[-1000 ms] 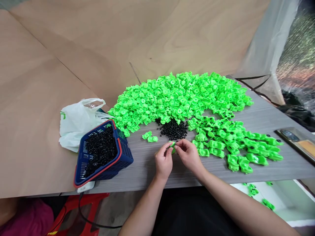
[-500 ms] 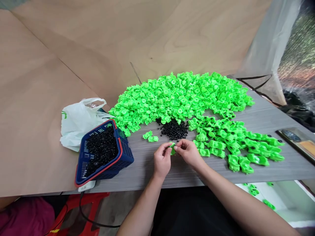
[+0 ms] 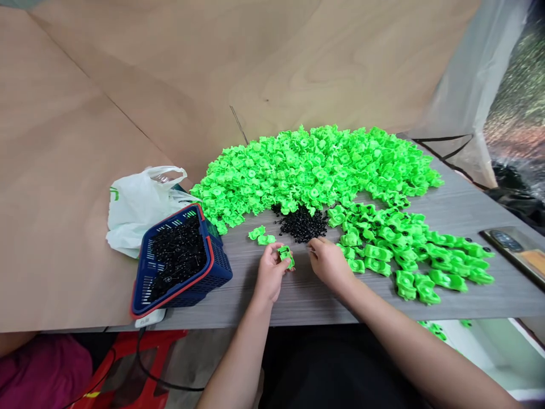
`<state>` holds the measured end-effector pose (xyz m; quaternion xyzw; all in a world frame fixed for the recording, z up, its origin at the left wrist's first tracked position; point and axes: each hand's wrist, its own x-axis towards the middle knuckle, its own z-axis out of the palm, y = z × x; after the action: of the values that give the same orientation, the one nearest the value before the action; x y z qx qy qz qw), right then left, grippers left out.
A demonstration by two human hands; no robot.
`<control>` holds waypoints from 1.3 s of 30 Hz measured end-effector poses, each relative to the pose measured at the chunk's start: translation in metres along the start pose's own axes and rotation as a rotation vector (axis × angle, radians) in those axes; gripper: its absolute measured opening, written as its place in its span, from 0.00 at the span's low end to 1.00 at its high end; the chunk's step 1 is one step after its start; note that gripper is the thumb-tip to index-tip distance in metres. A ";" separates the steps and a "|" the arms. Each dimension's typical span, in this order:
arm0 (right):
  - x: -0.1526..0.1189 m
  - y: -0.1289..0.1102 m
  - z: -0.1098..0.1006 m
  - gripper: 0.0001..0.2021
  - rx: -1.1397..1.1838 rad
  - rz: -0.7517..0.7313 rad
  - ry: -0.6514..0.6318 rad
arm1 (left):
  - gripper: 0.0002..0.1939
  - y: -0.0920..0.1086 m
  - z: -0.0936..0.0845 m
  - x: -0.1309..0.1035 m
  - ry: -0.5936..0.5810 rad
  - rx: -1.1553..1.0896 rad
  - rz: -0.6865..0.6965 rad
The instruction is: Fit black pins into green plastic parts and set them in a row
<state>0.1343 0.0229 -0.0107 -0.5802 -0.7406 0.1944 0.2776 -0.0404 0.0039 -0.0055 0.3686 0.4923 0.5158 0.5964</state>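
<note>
My left hand (image 3: 271,271) grips a small bright green plastic toy car body (image 3: 286,257) between thumb and fingers, its hollow side with a dark part in it turned up. My right hand (image 3: 327,260) is closed at the fingertips, at the near edge of a small pile of black wheel-and-axle pieces (image 3: 303,224); what its fingers pinch, if anything, is hidden. Two loose green car bodies (image 3: 266,240) lie just beyond my left hand. To the right, rows of green car bodies (image 3: 378,253) lie on the table, several with black wheels showing.
A large heap of green car bodies (image 3: 315,165) spreads along the back of the grey table (image 3: 460,199). At left stand a blue basket (image 3: 217,261) of black pieces and a white plastic bag (image 3: 131,210). A person's magenta clothing (image 3: 46,369) shows at lower left, near a red stool (image 3: 147,369).
My hands have parted. The left has drawn slightly left with the green car body, and the right has moved over to the edge of the black pile.
</note>
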 end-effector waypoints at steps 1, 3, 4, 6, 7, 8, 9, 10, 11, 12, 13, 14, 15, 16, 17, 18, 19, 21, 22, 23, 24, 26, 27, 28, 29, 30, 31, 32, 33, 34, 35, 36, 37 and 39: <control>0.004 -0.001 -0.001 0.07 -0.101 0.006 -0.015 | 0.28 0.001 -0.001 0.001 0.010 -0.024 -0.011; 0.012 -0.001 -0.001 0.07 -0.241 0.024 -0.076 | 0.29 0.003 -0.003 0.003 -0.006 -0.088 -0.047; 0.015 -0.002 0.000 0.06 -0.286 0.030 -0.104 | 0.28 0.004 -0.003 0.003 -0.020 -0.124 -0.065; 0.020 -0.002 0.004 0.06 -0.338 0.034 -0.136 | 0.24 0.005 -0.002 0.003 -0.040 -0.193 -0.093; 0.021 -0.002 0.005 0.05 -0.352 0.033 -0.140 | 0.23 0.005 -0.002 0.003 -0.044 -0.221 -0.104; 0.021 -0.003 0.007 0.05 -0.360 0.030 -0.138 | 0.21 0.005 -0.002 0.002 -0.044 -0.240 -0.113; 0.021 -0.003 0.008 0.05 -0.366 0.026 -0.133 | 0.19 0.005 -0.002 0.002 -0.040 -0.252 -0.121; 0.021 -0.003 0.009 0.05 -0.372 0.021 -0.126 | 0.18 0.005 -0.002 0.002 -0.034 -0.254 -0.125; 0.020 -0.003 0.010 0.05 -0.377 0.017 -0.118 | 0.18 0.004 -0.003 0.002 -0.025 -0.248 -0.123; 0.020 -0.003 0.010 0.05 -0.382 0.012 -0.110 | 0.18 0.004 -0.003 0.002 -0.013 -0.232 -0.114; 0.019 -0.003 0.011 0.05 -0.386 0.010 -0.106 | 0.18 0.004 -0.004 0.002 0.001 -0.211 -0.103; 0.019 -0.003 0.011 0.06 -0.388 0.008 -0.102 | 0.18 0.003 -0.004 0.002 0.020 -0.187 -0.091; 0.019 -0.003 0.010 0.06 -0.388 0.007 -0.099 | 0.19 0.003 -0.005 0.002 0.038 -0.165 -0.078; 0.019 -0.004 0.010 0.07 -0.386 0.006 -0.095 | 0.19 0.003 -0.005 0.003 0.054 -0.146 -0.064; 0.019 -0.004 0.009 0.07 -0.382 0.005 -0.090 | 0.20 0.003 -0.005 0.003 0.063 -0.133 -0.052; 0.019 -0.004 0.008 0.07 -0.376 0.004 -0.082 | 0.21 0.003 -0.005 0.004 0.065 -0.126 -0.045; 0.019 -0.004 0.007 0.07 -0.367 0.003 -0.071 | 0.22 0.003 -0.004 0.004 0.062 -0.125 -0.041; 0.021 -0.003 0.004 0.07 -0.340 0.002 -0.043 | 0.22 0.003 -0.004 0.005 0.051 -0.134 -0.045; 0.022 -0.003 0.003 0.07 -0.319 -0.001 -0.029 | 0.21 0.003 -0.003 0.006 0.048 -0.146 -0.049; 0.024 -0.003 0.002 0.07 -0.296 -0.005 -0.017 | 0.19 0.002 -0.002 0.006 0.047 -0.161 -0.051; 0.027 -0.003 0.000 0.07 -0.269 -0.010 -0.009 | 0.18 0.002 -0.002 0.007 0.047 -0.176 -0.053; 0.032 -0.002 -0.002 0.08 -0.213 -0.021 0.002 | 0.16 0.001 0.000 0.007 0.047 -0.200 -0.061; 0.035 -0.002 -0.003 0.09 -0.185 -0.029 0.008 | 0.16 0.000 0.001 0.007 0.045 -0.203 -0.068; 0.038 -0.001 -0.003 0.09 -0.154 -0.036 0.016 | 0.16 0.000 0.002 0.007 0.040 -0.202 -0.077; 0.040 -0.001 -0.004 0.09 -0.123 -0.042 0.025 | 0.16 -0.001 0.002 0.007 0.032 -0.195 -0.089; 0.042 0.000 -0.004 0.09 -0.090 -0.047 0.034 | 0.16 -0.001 0.003 0.006 0.025 -0.183 -0.100; 0.043 0.000 -0.004 0.09 -0.055 -0.048 0.046 | 0.17 -0.001 0.004 0.006 0.021 -0.164 -0.107; 0.043 0.000 -0.005 0.08 -0.019 -0.045 0.058 | 0.17 -0.001 0.005 0.006 0.024 -0.136 -0.108; 0.043 0.000 -0.005 0.08 0.023 -0.043 0.073 | 0.18 -0.002 0.005 0.006 0.033 -0.100 -0.102; 0.041 0.000 -0.005 0.07 0.072 -0.039 0.086 | 0.18 -0.002 0.006 0.006 0.048 -0.056 -0.087; 0.038 -0.001 -0.005 0.07 0.128 -0.035 0.094 | 0.18 -0.003 0.006 0.006 0.066 -0.007 -0.062; 0.035 -0.002 -0.004 0.07 0.190 -0.031 0.097 | 0.18 -0.004 0.007 0.006 0.083 0.041 -0.032; 0.031 -0.003 -0.004 0.07 0.252 -0.029 0.095 | 0.17 -0.004 0.008 0.006 0.095 0.083 -0.001; 0.021 -0.008 -0.002 0.06 0.363 -0.032 0.084 | 0.16 -0.005 0.009 0.006 0.102 0.131 0.060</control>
<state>0.1260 0.0413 -0.0009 -0.5163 -0.6902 0.2959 0.4117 -0.0302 0.0091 -0.0094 0.3945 0.5434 0.5183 0.5297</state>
